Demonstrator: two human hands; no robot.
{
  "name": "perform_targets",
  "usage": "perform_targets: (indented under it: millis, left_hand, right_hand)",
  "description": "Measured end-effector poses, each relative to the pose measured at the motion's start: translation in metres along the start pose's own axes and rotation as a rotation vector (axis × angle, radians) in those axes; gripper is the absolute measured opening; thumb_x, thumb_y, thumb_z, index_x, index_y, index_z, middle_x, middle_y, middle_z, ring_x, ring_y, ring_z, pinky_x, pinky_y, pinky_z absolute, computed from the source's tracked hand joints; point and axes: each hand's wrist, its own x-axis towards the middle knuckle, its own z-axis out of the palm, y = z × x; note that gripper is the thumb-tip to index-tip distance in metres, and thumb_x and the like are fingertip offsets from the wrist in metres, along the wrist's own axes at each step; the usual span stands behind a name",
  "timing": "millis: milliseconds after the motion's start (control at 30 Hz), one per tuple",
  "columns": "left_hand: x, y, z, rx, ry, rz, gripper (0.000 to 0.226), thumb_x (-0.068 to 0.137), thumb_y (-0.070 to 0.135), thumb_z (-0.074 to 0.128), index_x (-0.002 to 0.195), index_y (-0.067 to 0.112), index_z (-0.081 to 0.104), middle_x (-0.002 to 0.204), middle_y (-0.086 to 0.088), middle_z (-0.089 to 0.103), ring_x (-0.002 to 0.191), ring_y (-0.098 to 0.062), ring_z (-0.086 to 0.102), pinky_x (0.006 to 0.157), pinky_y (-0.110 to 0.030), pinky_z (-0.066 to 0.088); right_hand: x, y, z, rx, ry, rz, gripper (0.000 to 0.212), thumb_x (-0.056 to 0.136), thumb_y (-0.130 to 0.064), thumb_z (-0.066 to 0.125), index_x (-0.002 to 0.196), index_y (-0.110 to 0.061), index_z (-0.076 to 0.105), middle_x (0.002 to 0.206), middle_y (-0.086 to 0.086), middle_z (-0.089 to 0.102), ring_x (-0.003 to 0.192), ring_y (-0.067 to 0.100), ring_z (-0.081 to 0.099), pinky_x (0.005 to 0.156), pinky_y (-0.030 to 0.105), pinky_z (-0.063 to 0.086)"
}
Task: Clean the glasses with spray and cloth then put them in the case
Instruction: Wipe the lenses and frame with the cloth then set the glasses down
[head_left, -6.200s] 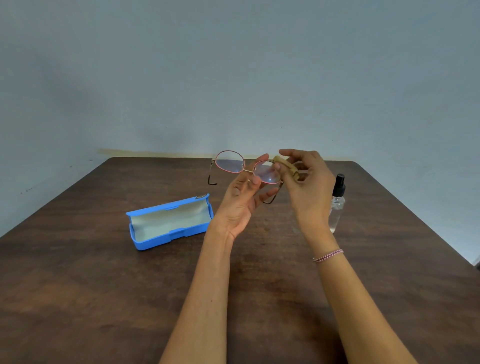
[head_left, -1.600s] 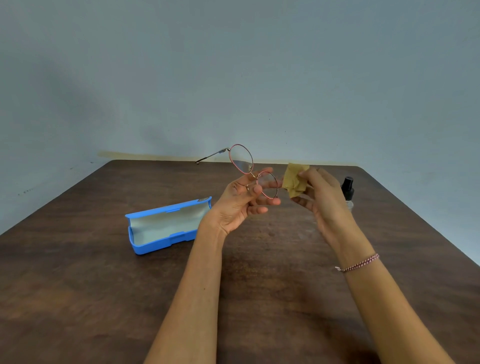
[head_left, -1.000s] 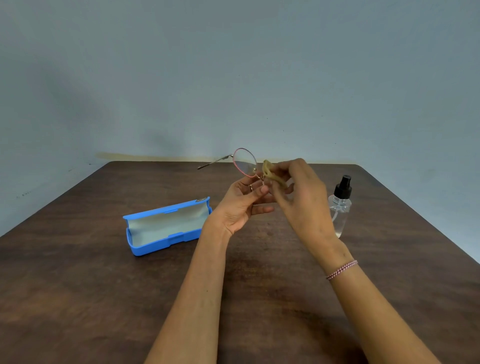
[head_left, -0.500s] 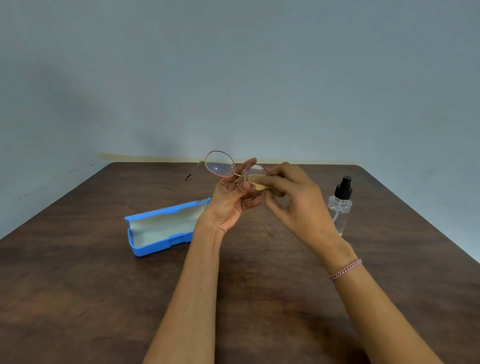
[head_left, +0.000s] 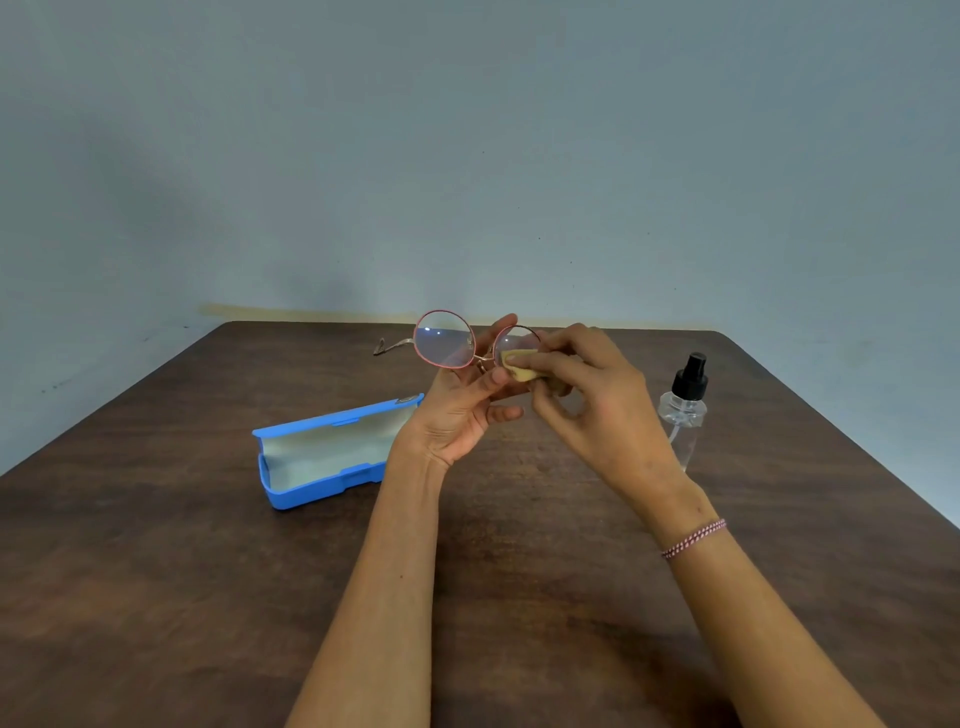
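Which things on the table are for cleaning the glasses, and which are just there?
For the job:
glasses, held by the left hand
cloth, in the right hand
spray bottle
blue case, open

Just there:
table
bracelet

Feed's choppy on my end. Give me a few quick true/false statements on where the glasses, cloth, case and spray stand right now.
1. The left hand holds the glasses up off the table. True.
2. The right hand presses the yellow cloth against the lens nearer it. True.
3. The blue case is closed. False: it lies open, pale lining showing, nothing in it.
4. The spray bottle lies on its side. False: it stands upright on the table, beyond the right hand.
5. The glasses are folded. False: one temple arm sticks out on the case side.
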Motion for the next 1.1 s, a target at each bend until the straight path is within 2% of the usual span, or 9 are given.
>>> perform_targets:
  millis: [167, 333, 533, 733, 833, 1000, 1100]
  left_hand:
    - [0.0004, 0.0001, 0.0043, 0.019, -0.016, -0.023, 0.061, 0.049, 0.03, 0.092, 0.106, 0.034, 0.07, 0.104, 0.004, 0.071, 0.081, -0.019, 0.071, 0.048, -0.02, 0.055]
    - [-0.0003, 0.0014, 0.0072, 0.033, -0.027, -0.028, 0.06, 0.045, 0.031, 0.093, 0.101, 0.036, 0.072, 0.094, 0.007, 0.072, 0.074, -0.009, 0.069, 0.05, -0.017, 0.054]
    - [0.0002, 0.0033, 0.0083, 0.029, -0.039, -0.03, 0.06, 0.046, 0.028, 0.093, 0.102, 0.034, 0.072, 0.097, 0.0, 0.073, 0.08, -0.018, 0.072, 0.049, -0.018, 0.055]
    - [-0.001, 0.0043, 0.0081, 0.035, -0.054, -0.018, 0.059, 0.047, 0.03, 0.092, 0.102, 0.036, 0.072, 0.093, 0.005, 0.073, 0.077, -0.012, 0.071, 0.051, -0.019, 0.055]
    - [0.0002, 0.0027, 0.008, 0.06, -0.054, -0.017, 0.058, 0.049, 0.031, 0.091, 0.104, 0.036, 0.071, 0.096, 0.004, 0.073, 0.078, -0.015, 0.071, 0.051, -0.019, 0.056]
    - [0.001, 0.0028, 0.0041, 0.052, -0.025, -0.005, 0.059, 0.047, 0.034, 0.092, 0.103, 0.036, 0.072, 0.093, 0.006, 0.072, 0.074, -0.012, 0.07, 0.052, -0.019, 0.055]
    - [0.0015, 0.0032, 0.002, 0.051, -0.004, 0.005, 0.062, 0.044, 0.039, 0.092, 0.102, 0.037, 0.072, 0.092, 0.003, 0.073, 0.072, -0.015, 0.071, 0.05, -0.018, 0.054]
  right_hand:
    - [0.001, 0.0038, 0.0012, -0.083, 0.103, 0.065, 0.028, 0.087, -0.015, 0.052, 0.109, -0.008, 0.067, 0.095, 0.004, 0.055, 0.087, 0.014, 0.049, 0.073, 0.017, 0.042]
    - [-0.0003, -0.0013, 0.0046, -0.087, 0.041, -0.056, 0.031, 0.084, -0.001, 0.058, 0.112, -0.009, 0.066, 0.099, 0.007, 0.055, 0.092, 0.015, 0.047, 0.082, 0.013, 0.036]
    - [0.0004, 0.0033, 0.0002, -0.139, 0.122, 0.057, 0.03, 0.087, -0.011, 0.05, 0.113, -0.007, 0.065, 0.098, 0.009, 0.055, 0.092, 0.017, 0.047, 0.079, 0.015, 0.036]
    - [-0.0004, -0.0006, 0.003, -0.145, 0.096, -0.013, 0.031, 0.085, -0.005, 0.055, 0.114, -0.007, 0.065, 0.101, 0.004, 0.05, 0.093, 0.015, 0.045, 0.083, 0.01, 0.034]
    - [0.0, 0.0012, 0.0012, -0.129, 0.126, 0.043, 0.029, 0.086, -0.006, 0.054, 0.113, -0.007, 0.066, 0.099, 0.008, 0.054, 0.092, 0.017, 0.047, 0.081, 0.014, 0.037]
    - [-0.0008, -0.0032, 0.0011, -0.092, -0.006, -0.087, 0.031, 0.085, -0.003, 0.058, 0.115, -0.01, 0.064, 0.102, 0.001, 0.05, 0.096, 0.014, 0.047, 0.085, 0.013, 0.036]
    - [0.0001, 0.0, -0.001, -0.11, 0.021, -0.051, 0.027, 0.084, -0.007, 0.056, 0.109, -0.009, 0.067, 0.096, 0.005, 0.054, 0.092, 0.015, 0.048, 0.079, 0.019, 0.042]
